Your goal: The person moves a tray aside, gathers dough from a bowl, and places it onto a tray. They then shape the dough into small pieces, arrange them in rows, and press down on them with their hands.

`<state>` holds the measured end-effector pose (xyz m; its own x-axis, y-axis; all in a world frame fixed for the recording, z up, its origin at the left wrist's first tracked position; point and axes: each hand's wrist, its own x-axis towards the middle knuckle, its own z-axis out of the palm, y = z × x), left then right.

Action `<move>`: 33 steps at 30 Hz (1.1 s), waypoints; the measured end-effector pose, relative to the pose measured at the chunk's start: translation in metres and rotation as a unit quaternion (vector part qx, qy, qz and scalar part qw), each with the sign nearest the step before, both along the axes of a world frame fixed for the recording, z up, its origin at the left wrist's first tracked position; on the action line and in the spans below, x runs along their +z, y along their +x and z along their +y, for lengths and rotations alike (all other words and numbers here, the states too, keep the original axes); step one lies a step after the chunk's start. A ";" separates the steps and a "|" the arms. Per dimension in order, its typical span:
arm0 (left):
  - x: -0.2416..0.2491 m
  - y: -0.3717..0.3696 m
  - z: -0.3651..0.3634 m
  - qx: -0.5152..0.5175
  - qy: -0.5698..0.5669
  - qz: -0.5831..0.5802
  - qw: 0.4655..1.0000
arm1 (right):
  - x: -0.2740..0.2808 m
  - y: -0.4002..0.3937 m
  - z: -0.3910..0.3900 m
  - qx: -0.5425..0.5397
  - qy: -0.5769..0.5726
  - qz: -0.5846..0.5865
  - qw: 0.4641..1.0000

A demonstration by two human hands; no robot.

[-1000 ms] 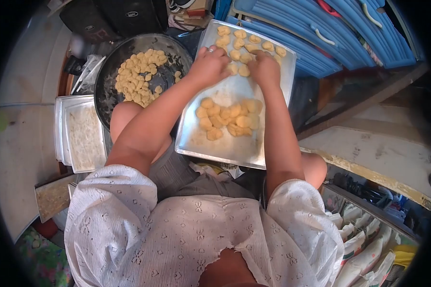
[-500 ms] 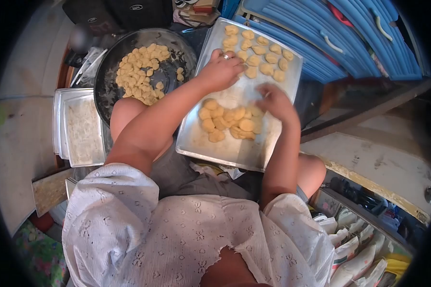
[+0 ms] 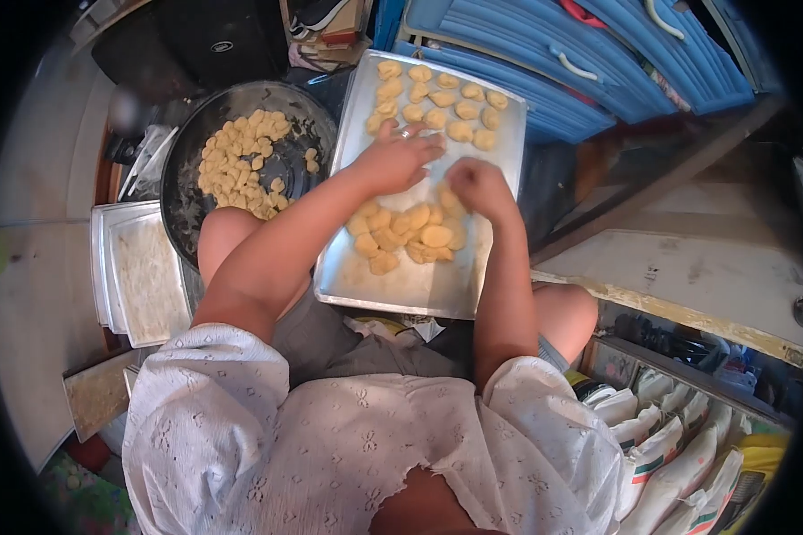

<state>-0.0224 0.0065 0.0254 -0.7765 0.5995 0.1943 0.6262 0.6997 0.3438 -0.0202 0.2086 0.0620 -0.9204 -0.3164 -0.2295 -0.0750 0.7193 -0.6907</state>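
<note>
Your left hand (image 3: 396, 162) is spreading loosely open beneath the spaced dough pieces (image 3: 466, 111) at twelve o'clock on the tray (image 3: 375, 287); your right hand (image 3: 482, 189) is curling beside the pile (image 3: 393, 239) toward six o'clock, grip unverifiable. Recommended: be separating pieces singly, pinching lightly, keeping gaps even.

Single head-worn view, facing forward and steeply down. Nearest the lens, the wearer's white patterned fabric top (image 3: 366, 437) fills the lower centre; the silver rectangular metal tray (image 3: 401, 290) lies farther off, at upper centre. Blue ribbed panels (image 3: 500, 46) occupy the upper right; dark curved borders enclose the wide field.
</note>
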 end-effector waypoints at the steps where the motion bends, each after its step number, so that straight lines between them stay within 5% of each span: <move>1: 0.000 0.000 -0.001 0.008 0.033 0.014 0.999 | -0.005 -0.002 0.002 -0.105 -0.057 0.036 0.992; 4: 0.003 -0.001 -0.003 0.018 0.052 0.021 0.998 | -0.021 -0.012 0.004 -0.130 -0.098 0.087 0.983; 5: 0.004 -0.002 -0.004 0.016 0.051 0.023 0.998 | 0.006 -0.006 -0.005 -0.117 -0.019 -0.034 0.992; 6: 0.004 -0.001 -0.004 0.021 0.055 0.019 0.998 | 0.003 0.000 -0.002 -0.117 -0.020 -0.032 0.992; 8: 0.005 -0.002 -0.007 0.031 0.060 0.019 0.998 | -0.003 0.006 -0.001 0.086 0.077 0.093 0.989; 10: 0.005 -0.003 -0.009 0.043 0.075 0.054 0.995 | -0.001 0.004 -0.004 0.028 0.052 -0.014 0.998; 15: 0.014 -0.009 -0.023 0.136 0.049 0.039 0.989 | -0.024 -0.004 -0.011 -0.177 -0.051 0.192 0.964; 20: 0.019 -0.006 -0.031 0.099 0.056 0.025 0.993 | -0.019 0.006 -0.008 -0.094 0.067 0.275 0.955; 26: 0.021 0.008 -0.020 0.006 0.064 -0.013 0.998 | -0.010 0.023 0.023 -0.042 0.035 -0.003 0.999; 27: 0.022 0.008 -0.018 0.005 0.066 -0.009 0.998 | -0.011 0.021 0.025 -0.103 -0.013 -0.016 0.995; 28: 0.022 0.008 -0.016 0.004 0.058 -0.050 0.997 | -0.011 0.015 0.025 -0.102 -0.012 -0.011 0.995; 30: 0.023 0.012 -0.015 0.002 0.050 -0.094 0.994 | -0.012 0.006 0.022 -0.265 -0.075 0.127 0.953; 33: 0.026 0.013 -0.014 -0.014 0.059 -0.093 0.994 | -0.014 0.002 0.019 -0.238 -0.004 0.175 0.956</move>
<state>-0.0089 -0.0077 0.0514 -0.7892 0.6024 0.1198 0.5629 0.6313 0.5336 -0.0178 0.2272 0.0479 -0.9806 0.1557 0.1188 0.0318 0.7249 -0.6881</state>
